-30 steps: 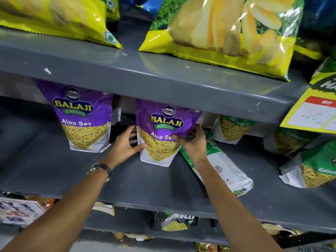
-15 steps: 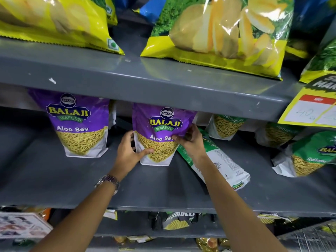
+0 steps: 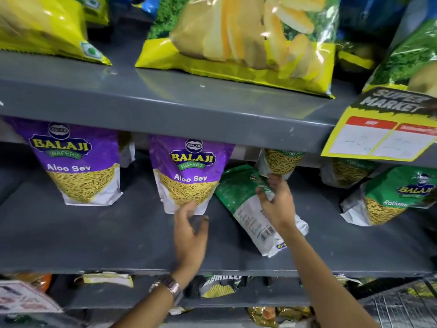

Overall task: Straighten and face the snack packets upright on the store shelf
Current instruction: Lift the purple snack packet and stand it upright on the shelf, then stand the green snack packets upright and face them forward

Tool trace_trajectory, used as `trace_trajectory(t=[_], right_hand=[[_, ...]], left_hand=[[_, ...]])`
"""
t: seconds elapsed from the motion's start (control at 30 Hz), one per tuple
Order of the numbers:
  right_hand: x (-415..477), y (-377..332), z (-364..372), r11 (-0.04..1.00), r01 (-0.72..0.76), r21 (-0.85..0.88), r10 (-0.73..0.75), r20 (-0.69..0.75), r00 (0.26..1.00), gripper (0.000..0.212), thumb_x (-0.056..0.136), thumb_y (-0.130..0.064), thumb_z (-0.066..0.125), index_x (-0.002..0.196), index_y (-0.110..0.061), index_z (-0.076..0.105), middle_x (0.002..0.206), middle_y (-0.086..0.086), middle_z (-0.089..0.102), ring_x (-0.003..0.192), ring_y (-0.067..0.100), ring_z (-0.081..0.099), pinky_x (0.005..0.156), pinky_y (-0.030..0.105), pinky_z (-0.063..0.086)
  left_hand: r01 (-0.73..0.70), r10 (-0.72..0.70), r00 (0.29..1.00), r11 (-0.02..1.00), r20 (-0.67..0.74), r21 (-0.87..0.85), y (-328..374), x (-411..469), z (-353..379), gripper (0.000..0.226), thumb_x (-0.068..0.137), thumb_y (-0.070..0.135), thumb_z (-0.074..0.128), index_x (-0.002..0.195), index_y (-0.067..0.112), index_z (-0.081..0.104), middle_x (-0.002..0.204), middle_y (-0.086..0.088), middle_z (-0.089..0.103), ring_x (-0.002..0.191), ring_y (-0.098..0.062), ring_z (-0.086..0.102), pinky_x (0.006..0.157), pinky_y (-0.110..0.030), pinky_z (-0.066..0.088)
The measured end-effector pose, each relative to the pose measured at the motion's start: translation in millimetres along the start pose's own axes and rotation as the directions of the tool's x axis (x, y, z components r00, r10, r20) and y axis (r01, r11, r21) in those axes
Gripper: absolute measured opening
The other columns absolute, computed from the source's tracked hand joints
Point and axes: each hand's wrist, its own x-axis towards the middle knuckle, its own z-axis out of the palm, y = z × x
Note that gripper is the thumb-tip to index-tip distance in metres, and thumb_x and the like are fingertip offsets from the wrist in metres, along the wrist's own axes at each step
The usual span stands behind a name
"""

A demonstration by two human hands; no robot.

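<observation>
Two purple Aloo Sev packets stand upright and face front on the grey middle shelf (image 3: 71, 237): one at the left (image 3: 78, 166), one in the middle (image 3: 189, 176). My left hand (image 3: 190, 235) hovers just below the middle packet, fingers apart, holding nothing. To the right a green and white packet (image 3: 246, 209) lies flat on its front, back side up. My right hand (image 3: 277, 204) rests on it with fingers curled over its upper part. Behind it another green packet (image 3: 281, 162) stands partly hidden under the upper shelf.
Two more green Ratlami packets (image 3: 390, 197) (image 3: 347, 171) stand tilted at the right. Large yellow chip bags (image 3: 238, 39) sit on the upper shelf (image 3: 165, 110). A yellow price tag (image 3: 383, 129) hangs at the right. Lower shelves hold several packets.
Both hands have left the middle purple packet. My left hand dropped below it and opened; my right hand moved right onto the lying green packet.
</observation>
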Motion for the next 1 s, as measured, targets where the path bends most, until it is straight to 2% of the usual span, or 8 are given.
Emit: trace_trajectory(t=[0.1,0.17,0.2,0.4,0.57,0.7,0.87,1.0], right_hand=[[18,35,-27,0.928,-0.131,-0.348,0.197,0.161,0.967,0.048,0.086,-0.036,0.057,0.125,-0.010,0.047,0.124,0.018,0.053,0.115,0.040,0.050,0.088,0.047,0.044],[27,45,-40,0.908,-0.309,-0.283,0.382,0.257,0.888,0.049,0.085,-0.043,0.058,0.121,-0.010,0.051,0.128,0.019,0.054,0.114,0.037,0.053,0.091,0.041,0.043],[30,50,-45,0.902,-0.383,-0.201,0.429,0.302,0.851,0.044,0.084,-0.042,0.060,0.113,-0.009,0.057,0.123,0.018,0.059,0.107,0.033,0.058,0.088,0.036,0.045],[24,81,-59,0.835,-0.545,0.076,0.438,0.507,0.742,0.037,0.077,-0.035,0.072,0.105,-0.012,0.065,0.088,0.002,0.064,0.057,0.010,0.059,0.037,0.026,0.050],[13,102,-72,0.799,-0.500,0.332,0.284,0.525,0.802,0.031,0.073,-0.015,0.076,0.101,-0.017,0.062,0.099,0.008,0.070,0.083,0.020,0.067,0.072,0.040,0.056],[18,111,-89,0.744,-0.445,0.498,0.144,0.530,0.835,0.044,0.070,0.004,0.074,0.107,-0.011,0.056,0.098,0.007,0.070,0.090,0.020,0.066,0.065,0.020,0.055],[44,114,-104,0.651,-0.337,0.680,0.041,0.412,0.910,0.066,0.063,0.010,0.073,0.120,-0.013,0.048,0.099,0.004,0.069,0.089,0.015,0.067,0.072,0.024,0.055],[67,117,-108,0.676,-0.286,0.679,0.020,0.371,0.928,0.050,0.070,0.010,0.069,0.114,-0.009,0.056,0.093,0.001,0.073,0.085,0.011,0.069,0.071,0.022,0.055]], left_hand=[[0.485,-0.479,0.861,0.875,0.173,0.009,17,-13,50,0.037,0.086,0.026,0.063,0.119,0.015,0.049,0.113,-0.004,0.053,0.113,-0.027,0.054,0.083,-0.040,0.050],[0.731,-0.680,0.658,0.680,0.324,-0.056,27,-14,75,0.044,0.085,0.029,0.065,0.121,0.011,0.046,0.109,-0.004,0.055,0.109,-0.025,0.053,0.068,-0.035,0.050],[0.743,-0.686,0.639,0.667,0.347,-0.048,27,-11,84,0.047,0.082,0.028,0.068,0.121,0.009,0.047,0.110,-0.006,0.057,0.106,-0.024,0.054,0.065,-0.034,0.049],[0.735,-0.691,0.638,0.678,0.339,0.000,27,-8,94,0.024,0.073,0.026,0.077,0.090,0.015,0.065,0.103,-0.007,0.066,0.103,-0.022,0.061,0.075,-0.037,0.055],[0.685,-0.651,0.660,0.726,0.375,0.057,31,-17,91,0.043,0.067,0.019,0.083,0.103,0.015,0.059,0.105,-0.003,0.068,0.092,-0.013,0.064,0.060,-0.027,0.055],[0.545,-0.530,0.745,0.834,0.405,0.090,43,-16,97,0.053,0.068,0.013,0.082,0.110,0.022,0.052,0.101,0.004,0.063,0.101,-0.016,0.064,0.069,-0.032,0.058],[0.236,-0.242,0.854,0.969,0.461,0.073,62,4,126,0.071,0.063,-0.003,0.081,0.122,0.014,0.045,0.095,-0.001,0.055,0.078,-0.010,0.060,0.061,-0.025,0.058],[-0.015,-0.058,0.893,0.987,0.447,0.158,63,31,151,0.091,0.052,0.000,0.086,0.131,0.005,0.039,0.102,-0.005,0.053,0.088,-0.021,0.059,0.072,-0.025,0.052]])
